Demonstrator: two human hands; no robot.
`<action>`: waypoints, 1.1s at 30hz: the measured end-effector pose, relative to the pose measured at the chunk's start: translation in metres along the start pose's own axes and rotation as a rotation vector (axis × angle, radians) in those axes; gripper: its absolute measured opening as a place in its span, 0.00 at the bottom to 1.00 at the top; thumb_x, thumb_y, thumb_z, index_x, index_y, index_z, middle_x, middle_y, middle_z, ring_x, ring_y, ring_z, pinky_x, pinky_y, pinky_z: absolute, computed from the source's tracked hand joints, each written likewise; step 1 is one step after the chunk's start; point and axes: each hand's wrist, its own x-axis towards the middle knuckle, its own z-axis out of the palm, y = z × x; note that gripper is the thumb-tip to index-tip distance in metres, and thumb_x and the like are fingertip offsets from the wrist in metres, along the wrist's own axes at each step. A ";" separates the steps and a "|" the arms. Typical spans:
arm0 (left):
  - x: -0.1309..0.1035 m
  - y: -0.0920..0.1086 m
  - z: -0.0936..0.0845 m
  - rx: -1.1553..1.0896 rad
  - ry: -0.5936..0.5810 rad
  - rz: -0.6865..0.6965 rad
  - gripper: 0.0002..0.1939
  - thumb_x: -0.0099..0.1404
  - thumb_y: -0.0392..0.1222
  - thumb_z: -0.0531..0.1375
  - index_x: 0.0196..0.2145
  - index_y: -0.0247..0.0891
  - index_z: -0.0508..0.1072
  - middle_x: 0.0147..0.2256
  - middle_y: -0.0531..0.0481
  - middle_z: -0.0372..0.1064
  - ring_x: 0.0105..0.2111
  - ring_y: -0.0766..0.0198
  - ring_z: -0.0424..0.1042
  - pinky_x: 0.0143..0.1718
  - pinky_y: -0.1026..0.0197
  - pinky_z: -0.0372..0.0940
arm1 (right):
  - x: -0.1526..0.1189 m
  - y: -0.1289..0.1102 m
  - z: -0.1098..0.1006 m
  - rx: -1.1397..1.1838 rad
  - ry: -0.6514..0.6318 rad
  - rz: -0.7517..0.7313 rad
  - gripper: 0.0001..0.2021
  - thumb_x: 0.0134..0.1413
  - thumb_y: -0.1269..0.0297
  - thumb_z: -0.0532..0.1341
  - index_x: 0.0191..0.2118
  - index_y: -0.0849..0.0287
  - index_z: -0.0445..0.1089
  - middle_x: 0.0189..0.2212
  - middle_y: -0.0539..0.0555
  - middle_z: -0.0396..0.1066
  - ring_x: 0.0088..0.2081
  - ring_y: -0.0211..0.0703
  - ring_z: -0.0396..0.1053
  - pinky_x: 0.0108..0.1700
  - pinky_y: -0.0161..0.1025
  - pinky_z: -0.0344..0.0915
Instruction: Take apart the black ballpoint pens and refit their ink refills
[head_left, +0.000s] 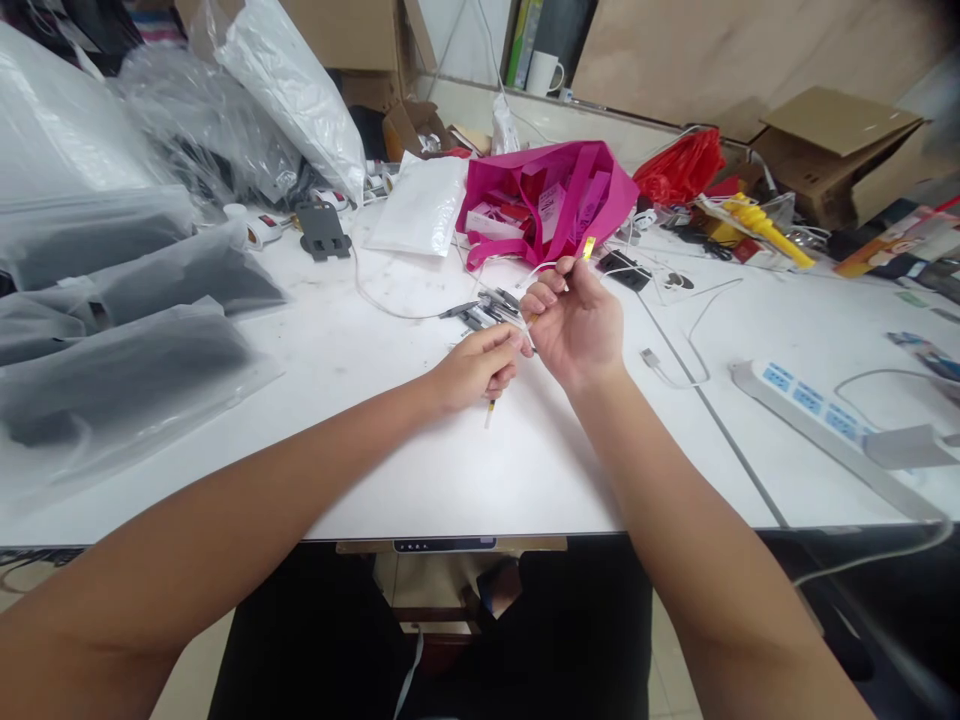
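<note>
My left hand (480, 368) is closed, its fingers pinched around a thin stick (490, 408), like a pen refill, with a yellow and dark band and a pale tip showing below the fist. Close by on the right, my right hand (576, 318) is turned palm up with its fingers curled. It grips a slim pen-like piece with a bright yellow end (589, 247) that sticks up past the thumb. The fingertips of both hands nearly meet, and the stick's upper part is hidden there. Just behind them lies a pile of grey and black pens (491, 308).
A pink bag (551, 200) of small boxes stands behind the hands, beside a white padded envelope (420, 205). Plastic-wrapped dark packages (127, 370) cover the left. On the right are a power strip (825, 420), a white USB cable (697, 350) and a yellow tool (769, 228).
</note>
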 end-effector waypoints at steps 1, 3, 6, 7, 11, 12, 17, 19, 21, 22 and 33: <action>0.000 0.001 0.001 -0.060 -0.006 -0.019 0.11 0.77 0.49 0.56 0.39 0.40 0.66 0.24 0.59 0.54 0.20 0.71 0.50 0.24 0.65 0.47 | -0.002 -0.001 0.003 -0.002 -0.002 0.004 0.22 0.70 0.37 0.54 0.34 0.49 0.65 0.27 0.50 0.57 0.30 0.45 0.63 0.35 0.44 0.71; 0.000 0.004 0.001 -0.148 -0.006 -0.031 0.12 0.76 0.49 0.57 0.37 0.39 0.66 0.24 0.58 0.54 0.21 0.71 0.53 0.25 0.66 0.51 | -0.007 -0.003 0.009 0.005 0.008 0.024 0.22 0.70 0.36 0.55 0.35 0.50 0.65 0.28 0.50 0.60 0.32 0.44 0.65 0.37 0.44 0.72; -0.001 0.008 -0.001 -0.236 -0.002 -0.028 0.12 0.77 0.46 0.56 0.36 0.38 0.66 0.26 0.55 0.57 0.25 0.70 0.59 0.29 0.65 0.57 | -0.013 -0.003 0.017 0.026 0.002 0.072 0.23 0.67 0.35 0.57 0.35 0.50 0.65 0.30 0.51 0.64 0.34 0.43 0.68 0.36 0.42 0.73; -0.001 0.009 -0.002 -0.260 0.004 -0.023 0.12 0.78 0.45 0.55 0.36 0.37 0.67 0.27 0.55 0.58 0.26 0.70 0.61 0.30 0.65 0.58 | -0.015 -0.002 0.019 0.026 -0.024 0.096 0.24 0.66 0.34 0.58 0.36 0.50 0.65 0.31 0.50 0.66 0.33 0.43 0.68 0.34 0.42 0.72; -0.001 0.012 -0.006 -0.334 0.027 -0.045 0.11 0.78 0.43 0.54 0.36 0.36 0.66 0.27 0.55 0.56 0.26 0.70 0.60 0.29 0.66 0.58 | -0.020 0.004 0.024 0.004 -0.138 0.200 0.26 0.59 0.30 0.62 0.38 0.51 0.68 0.33 0.50 0.70 0.27 0.39 0.63 0.29 0.40 0.67; -0.001 0.013 -0.007 -0.344 0.027 -0.054 0.11 0.78 0.43 0.54 0.36 0.36 0.66 0.27 0.55 0.55 0.25 0.71 0.59 0.29 0.66 0.57 | -0.020 0.005 0.025 0.005 -0.143 0.211 0.26 0.58 0.30 0.63 0.38 0.51 0.69 0.34 0.50 0.70 0.26 0.38 0.61 0.29 0.40 0.66; -0.002 0.015 -0.005 -0.267 0.071 -0.063 0.15 0.78 0.52 0.54 0.37 0.40 0.64 0.25 0.59 0.48 0.20 0.73 0.50 0.23 0.68 0.49 | -0.019 0.008 0.023 0.029 -0.175 0.211 0.23 0.56 0.36 0.67 0.38 0.52 0.72 0.33 0.49 0.69 0.27 0.38 0.59 0.33 0.39 0.67; -0.002 0.016 -0.003 -0.191 0.122 -0.051 0.17 0.78 0.56 0.54 0.37 0.42 0.61 0.24 0.61 0.45 0.19 0.73 0.44 0.21 0.69 0.43 | -0.019 0.009 0.022 0.027 -0.190 0.213 0.21 0.57 0.38 0.67 0.38 0.52 0.74 0.29 0.48 0.65 0.29 0.39 0.61 0.36 0.40 0.68; -0.002 0.018 -0.002 -0.133 0.157 -0.033 0.17 0.78 0.58 0.55 0.37 0.43 0.60 0.24 0.61 0.43 0.18 0.73 0.41 0.20 0.69 0.39 | -0.019 0.010 0.022 0.013 -0.184 0.214 0.21 0.59 0.38 0.67 0.40 0.51 0.75 0.27 0.47 0.61 0.32 0.42 0.64 0.39 0.41 0.70; -0.002 0.019 -0.002 -0.114 0.164 -0.026 0.17 0.78 0.57 0.55 0.37 0.43 0.59 0.24 0.62 0.43 0.18 0.74 0.40 0.19 0.69 0.39 | -0.020 0.010 0.022 0.006 -0.175 0.215 0.21 0.59 0.38 0.67 0.41 0.51 0.76 0.26 0.47 0.60 0.33 0.43 0.66 0.40 0.41 0.71; 0.000 0.021 -0.005 -0.030 0.208 0.011 0.16 0.79 0.53 0.53 0.36 0.43 0.59 0.23 0.62 0.43 0.17 0.74 0.41 0.18 0.70 0.39 | -0.019 0.010 0.019 0.037 -0.191 0.246 0.19 0.59 0.42 0.68 0.45 0.52 0.78 0.28 0.48 0.66 0.38 0.44 0.72 0.44 0.43 0.74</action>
